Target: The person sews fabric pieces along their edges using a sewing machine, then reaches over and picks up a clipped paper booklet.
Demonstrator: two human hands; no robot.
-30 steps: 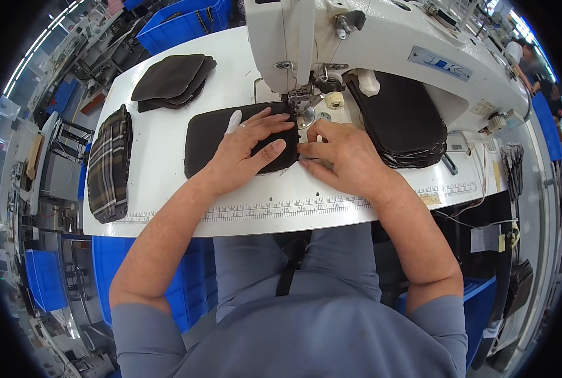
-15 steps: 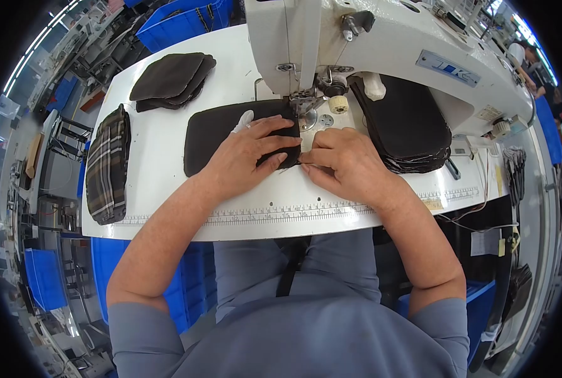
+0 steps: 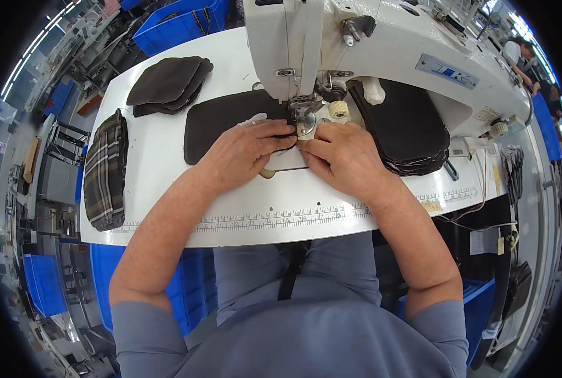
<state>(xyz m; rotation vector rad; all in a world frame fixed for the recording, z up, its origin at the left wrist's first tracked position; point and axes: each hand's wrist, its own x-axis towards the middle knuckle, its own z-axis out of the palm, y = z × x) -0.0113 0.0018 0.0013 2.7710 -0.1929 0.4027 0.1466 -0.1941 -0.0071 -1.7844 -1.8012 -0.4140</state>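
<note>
A dark rectangular fabric panel point(image 3: 221, 120) with rounded corners lies under the needle area of a white sewing machine point(image 3: 394, 47). My left hand point(image 3: 243, 151) rests on the panel's near right part, fingers stretched toward the presser foot point(image 3: 301, 108); one finger wears a white cover. My right hand point(image 3: 344, 154) is at the panel's right edge, just in front of the needle plate, with thumb and forefinger pinched on that edge. The fingertips of both hands almost meet there. The edge between them is mostly hidden by the fingers.
A stack of dark panels point(image 3: 407, 126) sits under the machine arm. More dark panels point(image 3: 167, 82) lie at the back left, and a plaid fabric stack point(image 3: 106, 170) at the left edge. A ruler strip point(image 3: 281, 219) runs along the table front. A blue bin point(image 3: 180, 25) stands behind.
The panel and both hands have moved a little away from me, along the presser foot. More of the white table shows in front of the panel.
</note>
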